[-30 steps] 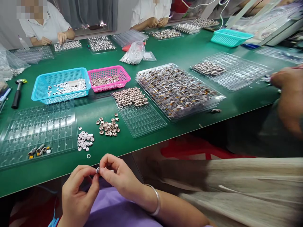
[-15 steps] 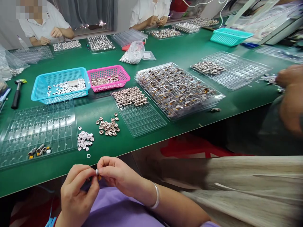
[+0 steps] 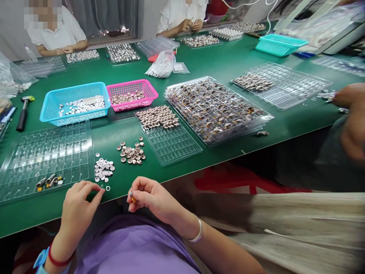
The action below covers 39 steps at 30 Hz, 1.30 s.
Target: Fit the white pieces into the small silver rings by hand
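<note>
My right hand (image 3: 149, 198) is closed in a pinch on a small metal part with an orange tip (image 3: 132, 196), held just off the near edge of the green table (image 3: 222, 64). My left hand (image 3: 78, 203) reaches onto the table edge, its thumb and forefinger pinching at a loose white ring (image 3: 102, 187) beside another ring (image 3: 108, 188). Just beyond lie a heap of white washers (image 3: 103, 169) and a heap of brownish caps (image 3: 132, 152).
Clear plastic trays (image 3: 42, 152) (image 3: 171, 142) flank the heaps. A blue basket (image 3: 74, 102), pink basket (image 3: 132, 94) and a full tray of parts (image 3: 212, 106) stand farther back. A hammer (image 3: 23, 112) lies left. Another person's hand (image 3: 352, 114) works at right; two people sit across.
My hands have parted. The left hand moved left and forward onto the table edge to the loose rings, while the right hand kept the small part and shifted slightly right.
</note>
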### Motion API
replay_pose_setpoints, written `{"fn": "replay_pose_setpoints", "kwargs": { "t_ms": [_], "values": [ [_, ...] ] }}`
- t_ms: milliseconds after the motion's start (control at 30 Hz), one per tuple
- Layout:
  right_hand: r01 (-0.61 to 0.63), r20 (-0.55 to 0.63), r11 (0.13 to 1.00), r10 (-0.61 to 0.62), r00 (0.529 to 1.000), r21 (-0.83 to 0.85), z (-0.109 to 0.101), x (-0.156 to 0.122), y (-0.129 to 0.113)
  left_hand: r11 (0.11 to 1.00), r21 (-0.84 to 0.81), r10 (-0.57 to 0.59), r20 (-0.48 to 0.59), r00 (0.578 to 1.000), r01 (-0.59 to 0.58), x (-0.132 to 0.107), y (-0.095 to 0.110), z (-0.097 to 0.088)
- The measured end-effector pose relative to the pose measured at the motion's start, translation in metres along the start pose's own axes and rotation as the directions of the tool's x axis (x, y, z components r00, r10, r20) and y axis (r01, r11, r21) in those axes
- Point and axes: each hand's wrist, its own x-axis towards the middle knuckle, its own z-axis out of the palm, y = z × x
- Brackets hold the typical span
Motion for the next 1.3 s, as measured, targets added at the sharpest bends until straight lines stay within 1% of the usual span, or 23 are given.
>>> {"fn": "replay_pose_setpoints", "kwargs": {
  "t_ms": [67, 100, 133, 200, 233, 267, 300, 367, 400, 433, 467, 567, 733, 867, 933, 1000, 1067, 1133, 1233, 1300],
  "values": [
    [0.002, 0.007, 1.0, -0.002, 1.0, -0.027, -0.001, 0.0, -0.001, 1.0, -0.003, 0.024, 0.037, 0.999, -0.023, 0.008, 0.002, 0.001],
    [0.009, 0.006, 0.999, -0.009, 1.0, -0.04, -0.002, 0.0, -0.001, 0.998, -0.019, 0.056, 0.087, 0.995, -0.054, 0.011, 0.002, -0.001],
    [0.019, 0.001, 0.998, -0.019, 1.0, -0.051, -0.003, 0.0, -0.001, 0.994, -0.051, 0.103, 0.161, 0.982, -0.096, 0.014, 0.001, -0.003],
    [0.04, -0.01, 0.996, -0.041, 0.999, -0.083, -0.006, -0.001, -0.002, 0.977, -0.143, 0.195, 0.308, 0.931, -0.157, 0.016, -0.003, -0.01],
    [0.051, -0.013, 0.993, -0.053, 0.998, -0.103, -0.007, -0.001, -0.002, 0.971, -0.176, 0.216, 0.34, 0.915, -0.164, 0.017, -0.006, -0.012],
    [0.062, -0.016, 0.99, -0.064, 0.998, -0.126, -0.008, -0.001, -0.002, 0.97, -0.184, 0.213, 0.331, 0.919, -0.159, 0.018, -0.009, -0.014],
    [0.07, -0.016, 0.986, -0.074, 0.997, -0.149, -0.009, -0.001, -0.002, 0.976, -0.156, 0.191, 0.283, 0.94, -0.151, 0.019, -0.011, -0.014],
    [0.081, -0.013, 0.978, -0.085, 0.996, -0.192, -0.01, -0.001, -0.002, 0.989, -0.044, 0.144, 0.134, 0.98, -0.139, 0.023, -0.014, -0.012],
    [0.084, -0.01, 0.975, -0.087, 0.996, -0.207, -0.01, -0.001, -0.001, 0.99, 0.008, 0.139, 0.073, 0.988, -0.14, 0.025, -0.015, -0.009],
    [0.084, -0.005, 0.973, -0.087, 0.996, -0.216, -0.01, -0.001, -0.001, 0.989, 0.046, 0.141, 0.038, 0.989, -0.143, 0.028, -0.015, -0.005],
    [0.084, 0.0, 0.972, -0.086, 0.996, -0.218, -0.01, -0.001, -0.001, 0.987, 0.068, 0.148, 0.023, 0.989, -0.149, 0.03, -0.015, -0.002],
    [0.072, 0.008, 0.975, -0.072, 0.997, -0.21, -0.01, -0.003, 0.0, 0.983, 0.078, 0.167, 0.04, 0.985, -0.169, 0.035, -0.013, 0.006],
    [0.046, 0.023, 0.979, -0.042, 0.999, -0.2, -0.01, -0.005, 0.001, 0.985, 0.059, 0.157, 0.07, 0.985, -0.161, 0.037, -0.014, 0.008],
    [0.061, 0.029, 0.971, -0.056, 0.998, -0.23, -0.007, -0.002, 0.004, 0.992, -0.028, 0.122, 0.083, 0.989, -0.121, 0.039, -0.016, 0.007],
    [0.116, 0.034, 0.958, -0.111, 0.993, -0.262, -0.004, -0.001, 0.006, 0.992, -0.092, 0.089, 0.069, 0.994, -0.082, 0.037, -0.014, 0.006],
    [0.208, 0.051, 0.929, -0.202, 0.978, -0.305, 0.002, -0.001, 0.007, 0.986, -0.164, 0.041, 0.045, 0.998, -0.033, 0.031, -0.007, 0.004],
    [0.311, 0.089, 0.881, -0.299, 0.95, -0.357, 0.009, -0.003, 0.008, 0.972, -0.236, 0.001, 0.031, 1.0, 0.007, 0.023, 0.004, 0.002],
    [0.397, 0.144, 0.819, -0.372, 0.917, -0.414, 0.016, -0.005, 0.007, 0.948, -0.318, -0.01, 0.033, 0.999, 0.02, 0.013, 0.018, -0.001],
    [0.492, 0.217, 0.713, -0.447, 0.868, -0.5, 0.022, -0.01, 0.005, 0.868, -0.492, -0.043, 0.055, 0.998, 0.065, 0.0, 0.034, -0.003],
    [0.525, 0.24, 0.648, -0.48, 0.844, -0.552, 0.023, -0.013, 0.004, 0.816, -0.568, -0.072, 0.073, 0.995, 0.101, -0.007, 0.039, -0.004]
  ]
}}
